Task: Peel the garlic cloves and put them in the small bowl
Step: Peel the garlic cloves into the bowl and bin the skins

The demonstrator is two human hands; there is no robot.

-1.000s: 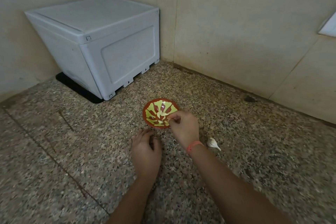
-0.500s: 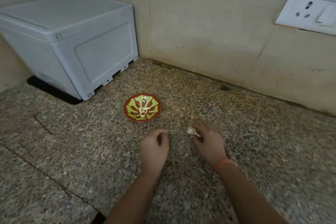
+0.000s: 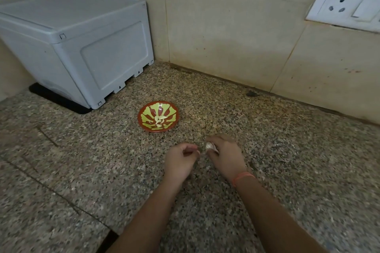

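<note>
A small red bowl [image 3: 144, 120] with a yellow-green leaf pattern sits on the speckled granite counter. A few peeled garlic cloves [image 3: 160, 119] lie at its centre. Nearer to me, my right hand [image 3: 226, 155] pinches an unpeeled garlic clove [image 3: 209, 146] in its fingertips, white skin showing. My left hand [image 3: 181, 161] is just left of it, fingers curled, its fingertips close to the clove; I see nothing held in it. Both hands are below and right of the bowl, apart from it.
A pale grey plastic box [image 3: 82, 47] stands on a black mat at the back left corner. A tiled wall runs behind the counter, with a white socket and switch plate [image 3: 347, 4] at the upper right. A dark seam crosses the counter at the lower left.
My right hand left the bowl, went right to the unpeeled clove on the counter and picked it up. It now holds the clove close to my left hand.
</note>
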